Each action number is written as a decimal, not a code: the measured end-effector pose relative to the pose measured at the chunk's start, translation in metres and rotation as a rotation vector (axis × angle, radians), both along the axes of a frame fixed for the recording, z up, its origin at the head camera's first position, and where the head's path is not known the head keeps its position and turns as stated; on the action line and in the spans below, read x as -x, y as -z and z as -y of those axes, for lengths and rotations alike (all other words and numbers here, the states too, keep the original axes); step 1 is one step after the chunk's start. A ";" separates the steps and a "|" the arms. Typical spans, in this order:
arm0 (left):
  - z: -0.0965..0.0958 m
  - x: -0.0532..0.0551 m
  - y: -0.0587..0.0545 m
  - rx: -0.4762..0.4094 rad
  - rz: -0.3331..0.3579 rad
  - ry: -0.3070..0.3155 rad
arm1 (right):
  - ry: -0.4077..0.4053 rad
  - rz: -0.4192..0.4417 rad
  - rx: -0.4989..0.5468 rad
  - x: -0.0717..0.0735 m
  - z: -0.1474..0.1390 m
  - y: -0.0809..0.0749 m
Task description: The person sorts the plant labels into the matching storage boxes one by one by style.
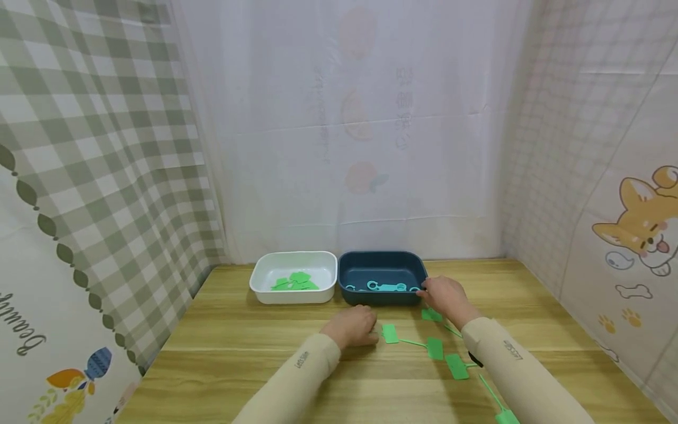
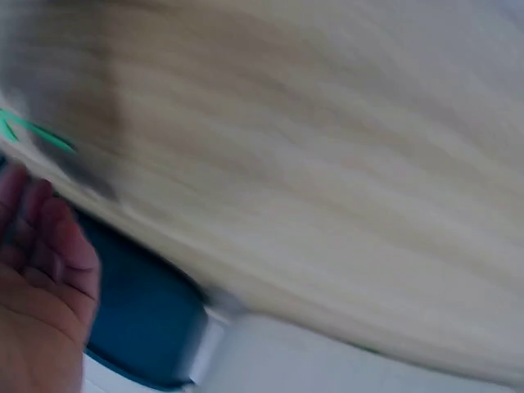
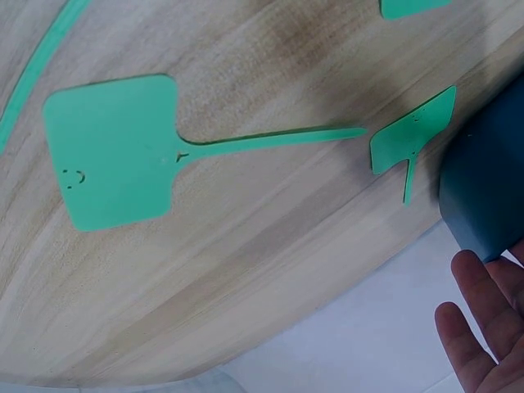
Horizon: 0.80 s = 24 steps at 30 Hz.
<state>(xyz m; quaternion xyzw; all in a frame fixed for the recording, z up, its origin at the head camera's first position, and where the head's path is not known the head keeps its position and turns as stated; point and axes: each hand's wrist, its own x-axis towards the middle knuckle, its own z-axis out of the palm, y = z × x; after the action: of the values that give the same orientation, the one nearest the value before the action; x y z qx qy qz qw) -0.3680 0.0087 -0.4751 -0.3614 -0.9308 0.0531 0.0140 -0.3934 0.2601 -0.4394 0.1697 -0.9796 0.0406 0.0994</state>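
My left hand [image 1: 352, 327] is low over the wooden table, fingers loosely bent, with nothing visible in it; it is blurred in the left wrist view. Just right of it lies a flat green tag [image 1: 390, 334] with a thin stem. My right hand [image 1: 447, 294] is at the right front corner of the dark blue bin [image 1: 381, 299], its fingertips touching the corner. In the right wrist view its fingers [image 3: 471, 299] look fairly straight. Light blue ring-ended pieces [image 1: 389, 287] lie in that bin. A green tag [image 1: 431, 315] lies close before it.
A white bin [image 1: 293, 298] holding several green pieces [image 1: 296, 281] stands left of the blue bin. More green tags [image 1: 457, 366] lie around my right forearm, one [image 1: 507, 417] near the front. Curtains [image 1: 344, 147] enclose the wooden table [image 1: 238, 330] behind and at both sides.
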 end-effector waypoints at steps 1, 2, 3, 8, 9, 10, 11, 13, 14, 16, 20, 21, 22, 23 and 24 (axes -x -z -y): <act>-0.003 -0.001 0.001 -0.029 -0.003 -0.010 | 0.001 0.000 -0.001 0.000 0.000 0.000; -0.007 -0.003 0.002 -0.039 -0.008 -0.019 | 0.001 0.000 -0.004 0.000 0.000 0.000; -0.010 -0.004 0.003 -0.045 -0.006 -0.032 | 0.001 -0.001 -0.006 0.001 0.000 0.000; -0.023 -0.008 0.006 -0.024 -0.007 -0.068 | 0.001 0.003 -0.013 0.001 0.001 0.000; -0.024 -0.008 0.006 -0.021 -0.015 -0.063 | 0.001 0.003 -0.012 0.001 0.001 0.000; -0.025 -0.009 0.005 -0.017 -0.025 -0.052 | 0.001 0.001 -0.011 0.001 0.001 0.000; -0.025 -0.009 0.004 -0.012 -0.033 -0.039 | 0.002 -0.003 -0.010 0.001 0.001 0.000; -0.025 -0.009 0.002 -0.006 -0.044 -0.005 | 0.000 -0.009 -0.010 0.001 0.001 -0.001; -0.025 -0.009 0.001 0.001 -0.050 0.010 | -0.001 -0.011 -0.009 0.001 0.001 -0.001; -0.024 -0.009 0.000 0.008 -0.059 0.042 | -0.002 -0.012 -0.006 0.001 0.001 -0.001; -0.019 -0.007 0.000 0.060 -0.158 0.161 | 0.000 -0.002 -0.001 0.000 0.001 -0.001; -0.017 -0.006 0.000 0.085 -0.206 0.204 | 0.002 0.002 0.000 0.000 0.000 -0.001; -0.013 -0.005 0.001 0.114 -0.270 0.248 | 0.002 0.006 0.000 -0.001 0.000 -0.001; -0.008 -0.004 0.001 0.139 -0.347 0.297 | 0.002 0.010 0.000 -0.001 -0.001 -0.001; -0.002 -0.003 0.000 0.155 -0.426 0.339 | 0.002 0.012 0.000 -0.001 -0.001 0.000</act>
<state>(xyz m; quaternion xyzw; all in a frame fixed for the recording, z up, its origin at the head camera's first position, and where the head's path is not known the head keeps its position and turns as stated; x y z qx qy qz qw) -0.3655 0.0103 -0.4752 -0.4927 -0.8263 0.1958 0.1903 -0.3924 0.2613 -0.4390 0.1687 -0.9804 0.0413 0.0935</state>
